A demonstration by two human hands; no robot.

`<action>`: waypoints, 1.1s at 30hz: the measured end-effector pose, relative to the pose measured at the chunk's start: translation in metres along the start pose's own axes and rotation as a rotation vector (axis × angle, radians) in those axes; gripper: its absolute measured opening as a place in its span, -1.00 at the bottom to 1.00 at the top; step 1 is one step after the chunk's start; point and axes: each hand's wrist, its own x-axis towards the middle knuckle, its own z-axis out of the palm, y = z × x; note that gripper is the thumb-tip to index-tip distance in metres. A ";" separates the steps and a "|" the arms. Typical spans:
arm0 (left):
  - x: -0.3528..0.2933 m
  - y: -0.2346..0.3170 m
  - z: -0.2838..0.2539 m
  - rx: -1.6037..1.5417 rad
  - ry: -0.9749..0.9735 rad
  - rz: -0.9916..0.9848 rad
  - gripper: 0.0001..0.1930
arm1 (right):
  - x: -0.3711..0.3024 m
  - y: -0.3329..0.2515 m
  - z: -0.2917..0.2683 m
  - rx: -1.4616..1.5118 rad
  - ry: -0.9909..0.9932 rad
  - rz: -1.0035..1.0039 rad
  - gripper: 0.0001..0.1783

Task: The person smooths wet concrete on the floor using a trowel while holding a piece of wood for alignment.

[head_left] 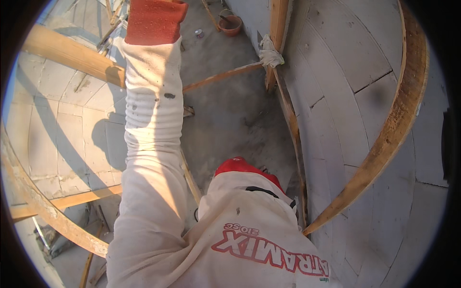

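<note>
My left arm in a white sleeve (151, 110) reaches up through the picture to its top edge. The sleeve ends in a red cuff (154, 21), and my left hand lies beyond the edge, out of sight. Dark stains mark the sleeve, and sunlight falls across it. Below is the front of my white shirt (230, 211) with red print and a red lower edge (245, 166). My right hand and forearm do not show. What either hand holds or touches cannot be seen.
Wooden beams (72, 50) stand left of my arm; a curved board (394, 125) arcs along the right. A pale cloth (270, 52) is tied round a wooden post (278, 21). An orange bucket (230, 26) stands on the grey floor (230, 115). Pale block walls (341, 96) rise on both sides.
</note>
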 end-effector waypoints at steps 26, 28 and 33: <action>-0.433 -0.615 0.033 0.049 -0.652 -1.321 -0.49 | 0.162 -0.488 -0.017 0.487 0.119 1.062 -0.66; -0.367 -0.631 0.055 -0.103 -0.706 -1.323 -0.52 | 0.157 -0.529 -0.002 0.742 0.214 1.134 -0.74; -0.307 -0.678 0.072 -0.279 -0.730 -1.356 -0.55 | 0.172 -0.633 0.040 0.976 0.334 1.124 -0.77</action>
